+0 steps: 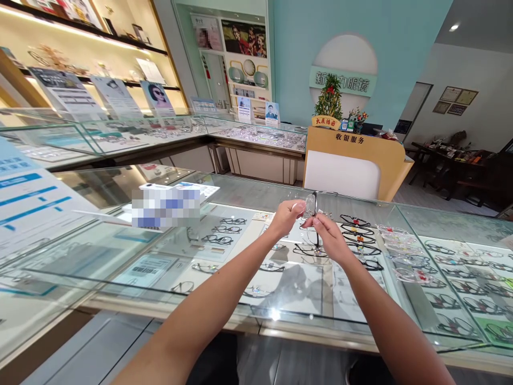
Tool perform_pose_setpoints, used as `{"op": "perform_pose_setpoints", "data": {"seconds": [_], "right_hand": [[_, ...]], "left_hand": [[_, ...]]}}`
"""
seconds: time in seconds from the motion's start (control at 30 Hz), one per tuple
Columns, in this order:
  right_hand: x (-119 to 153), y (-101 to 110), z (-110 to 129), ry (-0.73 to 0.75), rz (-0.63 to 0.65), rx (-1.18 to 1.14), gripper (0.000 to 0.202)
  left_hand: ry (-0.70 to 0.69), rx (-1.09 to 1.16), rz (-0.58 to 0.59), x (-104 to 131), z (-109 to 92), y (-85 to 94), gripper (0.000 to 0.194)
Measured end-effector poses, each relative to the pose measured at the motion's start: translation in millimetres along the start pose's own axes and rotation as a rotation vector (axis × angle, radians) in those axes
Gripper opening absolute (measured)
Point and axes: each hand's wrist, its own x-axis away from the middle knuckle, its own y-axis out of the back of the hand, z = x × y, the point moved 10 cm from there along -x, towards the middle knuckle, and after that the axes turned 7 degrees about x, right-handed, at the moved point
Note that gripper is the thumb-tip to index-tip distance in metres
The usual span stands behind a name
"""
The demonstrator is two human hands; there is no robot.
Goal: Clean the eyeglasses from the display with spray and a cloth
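A pair of eyeglasses (311,204) with a dark frame is held up on edge over the glass display counter (240,315). My left hand (287,218) is closed at the left side of the glasses, its thumb by a lens. From the right, my right hand (329,234) pinches the frame at its lower part. The fingertips of both hands nearly meet there, so the exact grip is partly hidden. Beneath the glass, right of my right hand, lies a column of dark-framed glasses (358,235). Clear-framed glasses (404,251) lie farther right.
On the counter to the left stand a partly blurred white printed item (168,206) and a large white-and-blue sign (32,198). A wooden cashier desk (356,141) is beyond the counter. More glass showcases (148,133) run along the back left, below lit shelves (100,27).
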Motion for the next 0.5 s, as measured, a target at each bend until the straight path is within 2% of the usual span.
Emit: {"op": "perform_pose_setpoints", "data": {"seconds": [0.27, 0.37, 0.5], "right_hand": [[0, 1, 4, 0.006, 0.005, -0.045, 0.062], [-2, 17, 1, -0.018, -0.087, -0.107, 0.057], [-4, 41, -4, -0.047, -0.232, -0.135, 0.052]], "left_hand": [[-0.049, -0.090, 0.007, 1, -7, 0.8, 0.072], [-0.054, -0.134, 0.040, 5, -10, -4.7, 0.072], [-0.040, -0.183, 0.144, 14, -13, -22.7, 0.068]]}}
